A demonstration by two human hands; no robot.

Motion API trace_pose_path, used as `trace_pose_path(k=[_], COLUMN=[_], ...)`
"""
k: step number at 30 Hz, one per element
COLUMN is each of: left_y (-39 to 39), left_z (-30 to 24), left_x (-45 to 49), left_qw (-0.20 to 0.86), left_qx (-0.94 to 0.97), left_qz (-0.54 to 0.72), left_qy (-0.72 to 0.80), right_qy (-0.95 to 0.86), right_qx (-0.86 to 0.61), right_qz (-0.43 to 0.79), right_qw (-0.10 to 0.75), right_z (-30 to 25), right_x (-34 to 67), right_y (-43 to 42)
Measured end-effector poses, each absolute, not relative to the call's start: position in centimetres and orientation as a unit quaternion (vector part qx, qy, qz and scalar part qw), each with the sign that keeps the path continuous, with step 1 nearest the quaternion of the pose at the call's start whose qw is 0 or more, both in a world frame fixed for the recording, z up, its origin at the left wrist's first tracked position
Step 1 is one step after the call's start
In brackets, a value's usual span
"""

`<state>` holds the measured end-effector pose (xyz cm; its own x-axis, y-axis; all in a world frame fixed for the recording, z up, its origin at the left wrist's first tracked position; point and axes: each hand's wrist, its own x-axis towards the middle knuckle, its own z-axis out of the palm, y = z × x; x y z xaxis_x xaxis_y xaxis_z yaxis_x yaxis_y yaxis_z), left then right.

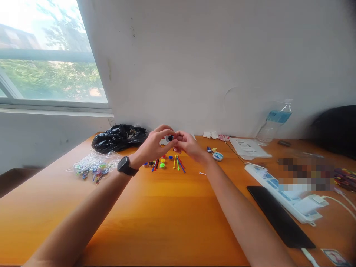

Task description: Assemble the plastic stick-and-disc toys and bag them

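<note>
Both my hands meet above the far middle of the orange table [167, 211]. My left hand [155, 144], with a black watch on the wrist, and my right hand [189, 145] pinch a small black round piece [170, 138] between their fingertips. Right under them on the table lie several small coloured round pieces [162, 163] and thin coloured sticks [178, 163] in red, blue, yellow and green. A tiny white stick [202, 173] rests a little to the right of these.
A clear bag of coloured parts [94, 167] and a black plastic bag [118, 137] lie at the left. On the right are a white power strip [278, 191], a black phone [279, 217], papers [249, 148], a water bottle [274, 122] and a round blue-white object [218, 156].
</note>
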<state>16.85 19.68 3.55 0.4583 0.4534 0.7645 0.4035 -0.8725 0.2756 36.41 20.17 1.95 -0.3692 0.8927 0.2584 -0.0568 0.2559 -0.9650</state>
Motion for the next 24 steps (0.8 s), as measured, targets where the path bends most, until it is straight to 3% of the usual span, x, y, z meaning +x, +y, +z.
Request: trace_pose_path(k=[4,17,24], left_y=[20.1,21.8,22.4], left_z=[3.2,1.5,-0.5], left_x=[16.7,16.6,17.5], left_qw=[0.02,0.133,0.198], left_qx=[0.827,0.849,0.842], left_qz=[0.5,0.446,0.414], left_qy=[0.256,0.25,0.285], right_qy=[-0.596,-0.599,-0.652], right_qx=[-0.321,-0.344,-0.382], right_qz=[0.542,0.506,0.466], right_qw=[0.498,0.517,0.46], right_z=[2.0,-0.6,-2.1], right_x=[36.0,36.6,36.4], right_y=[20.3,22.9,23.0])
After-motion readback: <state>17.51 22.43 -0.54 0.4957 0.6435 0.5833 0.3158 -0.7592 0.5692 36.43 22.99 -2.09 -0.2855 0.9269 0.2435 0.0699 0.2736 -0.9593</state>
